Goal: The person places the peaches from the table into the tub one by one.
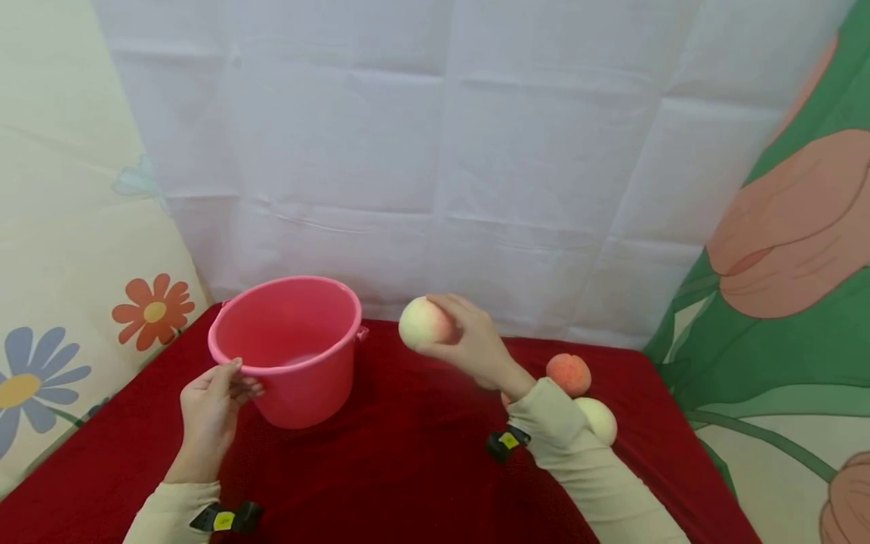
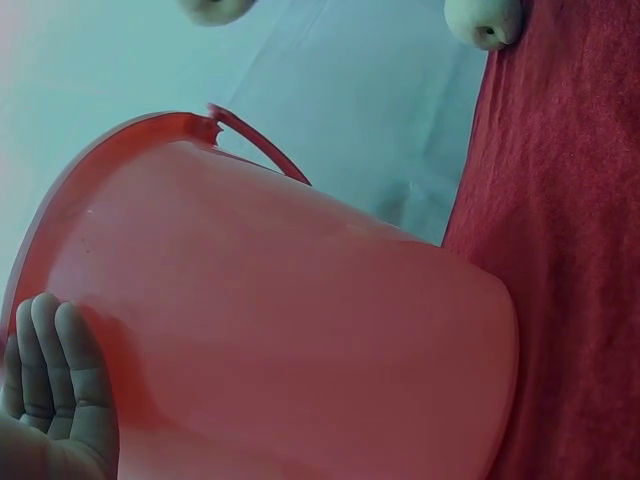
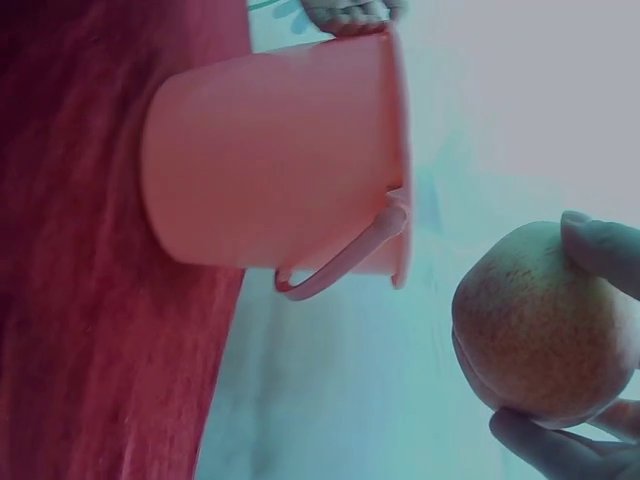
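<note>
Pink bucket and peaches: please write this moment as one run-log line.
left hand: holds pink bucket by rim | right hand: grips peach, raised beside bucket | other peaches: on red cloth, at right

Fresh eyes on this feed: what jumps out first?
First, the bucket, bright pink on red cloth, its rim in the grip of the left hand. Next, right of the bucket, a peach raised in the grip of the right hand. More peaches lie beside the right sleeve.

Head view from above, nearer sideways wrist views, bucket (image 1: 309,394) shared
</note>
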The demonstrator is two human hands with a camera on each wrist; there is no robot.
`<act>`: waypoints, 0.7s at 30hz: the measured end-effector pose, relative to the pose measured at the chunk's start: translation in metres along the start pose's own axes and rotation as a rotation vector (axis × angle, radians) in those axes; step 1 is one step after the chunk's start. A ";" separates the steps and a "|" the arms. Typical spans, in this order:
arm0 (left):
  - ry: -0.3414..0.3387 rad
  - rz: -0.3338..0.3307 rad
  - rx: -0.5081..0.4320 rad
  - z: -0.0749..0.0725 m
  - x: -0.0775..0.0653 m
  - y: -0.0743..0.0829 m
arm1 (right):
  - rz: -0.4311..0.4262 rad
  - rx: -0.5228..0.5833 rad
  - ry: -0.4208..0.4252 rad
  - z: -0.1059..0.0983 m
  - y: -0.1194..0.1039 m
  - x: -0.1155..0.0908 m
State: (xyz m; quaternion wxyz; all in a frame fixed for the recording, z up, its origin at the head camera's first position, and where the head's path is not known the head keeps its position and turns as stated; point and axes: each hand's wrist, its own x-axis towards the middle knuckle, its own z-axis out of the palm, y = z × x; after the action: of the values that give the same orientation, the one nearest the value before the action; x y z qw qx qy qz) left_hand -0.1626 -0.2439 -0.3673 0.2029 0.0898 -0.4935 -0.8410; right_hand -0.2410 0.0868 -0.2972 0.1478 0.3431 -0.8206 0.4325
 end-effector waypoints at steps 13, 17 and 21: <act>0.011 0.009 0.016 0.001 0.000 0.000 | -0.046 0.041 0.074 0.017 -0.004 0.024; 0.021 0.000 0.034 0.002 0.000 0.000 | -0.017 0.102 0.069 0.023 -0.005 0.031; 0.040 -0.005 0.049 0.002 0.000 -0.001 | 0.052 0.169 0.073 0.029 -0.006 0.037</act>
State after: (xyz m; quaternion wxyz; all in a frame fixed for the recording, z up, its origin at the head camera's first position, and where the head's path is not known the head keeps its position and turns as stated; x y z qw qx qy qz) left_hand -0.1637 -0.2418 -0.3673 0.2082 0.1130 -0.5096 -0.8272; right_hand -0.2615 0.0452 -0.2903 0.1368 0.3171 -0.7838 0.5161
